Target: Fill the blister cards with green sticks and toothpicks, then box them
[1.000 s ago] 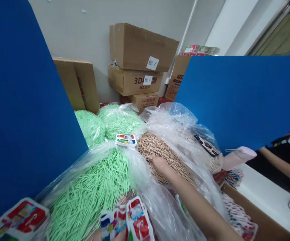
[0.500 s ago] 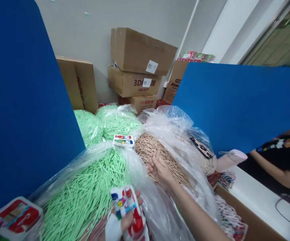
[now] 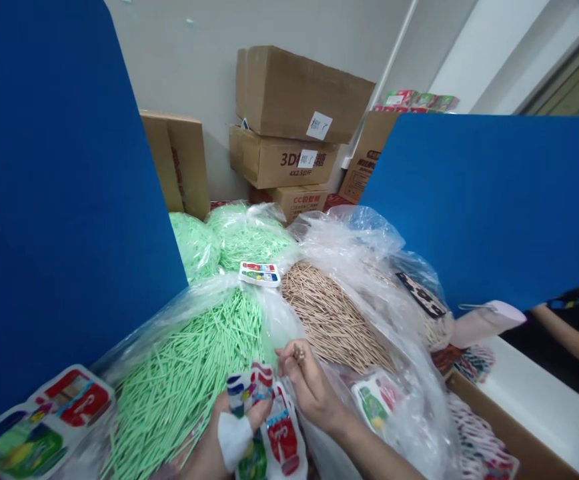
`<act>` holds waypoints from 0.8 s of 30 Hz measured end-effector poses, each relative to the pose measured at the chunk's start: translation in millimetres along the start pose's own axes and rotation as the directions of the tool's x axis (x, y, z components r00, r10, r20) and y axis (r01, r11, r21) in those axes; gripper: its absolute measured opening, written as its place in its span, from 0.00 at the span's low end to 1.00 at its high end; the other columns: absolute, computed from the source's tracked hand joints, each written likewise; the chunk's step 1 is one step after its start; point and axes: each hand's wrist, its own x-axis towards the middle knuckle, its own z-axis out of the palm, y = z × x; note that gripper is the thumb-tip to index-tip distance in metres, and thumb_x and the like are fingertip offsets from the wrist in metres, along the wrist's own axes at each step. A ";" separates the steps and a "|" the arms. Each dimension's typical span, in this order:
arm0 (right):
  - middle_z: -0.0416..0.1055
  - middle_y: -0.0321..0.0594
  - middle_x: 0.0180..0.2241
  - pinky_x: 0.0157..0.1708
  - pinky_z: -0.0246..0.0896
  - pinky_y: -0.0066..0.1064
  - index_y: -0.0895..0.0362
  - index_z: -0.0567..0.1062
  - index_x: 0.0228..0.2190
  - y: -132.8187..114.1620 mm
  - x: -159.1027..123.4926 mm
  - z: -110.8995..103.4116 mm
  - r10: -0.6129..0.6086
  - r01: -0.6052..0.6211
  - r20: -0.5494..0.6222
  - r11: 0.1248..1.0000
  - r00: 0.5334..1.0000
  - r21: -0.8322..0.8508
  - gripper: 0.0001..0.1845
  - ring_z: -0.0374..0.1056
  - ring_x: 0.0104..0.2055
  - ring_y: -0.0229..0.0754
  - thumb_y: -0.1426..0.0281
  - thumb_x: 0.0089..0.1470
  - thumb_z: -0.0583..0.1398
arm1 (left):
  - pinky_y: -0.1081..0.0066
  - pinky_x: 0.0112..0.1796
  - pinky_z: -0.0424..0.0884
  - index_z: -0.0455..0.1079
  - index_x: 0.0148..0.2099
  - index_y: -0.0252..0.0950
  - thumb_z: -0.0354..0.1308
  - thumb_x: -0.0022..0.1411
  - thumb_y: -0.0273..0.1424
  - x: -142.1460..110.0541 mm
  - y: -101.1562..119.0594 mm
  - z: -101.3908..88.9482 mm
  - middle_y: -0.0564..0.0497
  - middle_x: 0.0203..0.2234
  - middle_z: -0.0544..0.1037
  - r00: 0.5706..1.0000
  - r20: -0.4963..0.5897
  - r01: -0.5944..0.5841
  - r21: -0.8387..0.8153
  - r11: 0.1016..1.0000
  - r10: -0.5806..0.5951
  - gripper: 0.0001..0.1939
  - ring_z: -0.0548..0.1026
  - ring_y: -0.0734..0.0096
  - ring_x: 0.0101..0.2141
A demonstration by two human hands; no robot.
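My left hand (image 3: 219, 420), with a white wrap (image 3: 234, 437) near the thumb, is closed on a printed plastic pouch (image 3: 284, 433) with bottle pictures in red, blue and green. Beside it, my right hand (image 3: 317, 393) pinches a small bunch of thin brown sticks (image 3: 298, 353), their ends pointing up. Below and left of the hands lies an open clear bag of light green sticks (image 3: 184, 373). Behind my right hand, a heap of brown sticks (image 3: 334, 313) fills another open bag. A flat printed pouch (image 3: 259, 274) rests between the two heaps.
More printed pouches (image 3: 44, 423) lie at lower left, and one (image 3: 377, 400) sits right of my right arm. Blue partitions (image 3: 69, 200) flank both sides. Cardboard boxes (image 3: 294, 93) are stacked behind. A pink cup (image 3: 489, 323) and another person's arm (image 3: 574, 340) are at right.
My right hand has drawn back from the brown heap toward my left hand, carrying a small bunch of sticks. The view has shifted slightly left, and a pouch right of my right arm now shows.
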 end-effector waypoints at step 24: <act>0.67 0.33 0.28 0.59 0.38 0.52 0.49 0.59 0.37 -18.1 11.5 46.0 -0.434 0.416 -0.210 0.901 0.876 -0.124 0.04 0.64 0.46 0.44 0.68 0.64 0.46 | 0.69 0.34 0.66 0.72 0.32 0.35 0.56 0.62 0.30 -15.4 25.6 -19.0 0.47 0.28 0.74 0.875 0.147 -0.449 0.604 0.658 0.462 0.07 0.72 0.64 0.31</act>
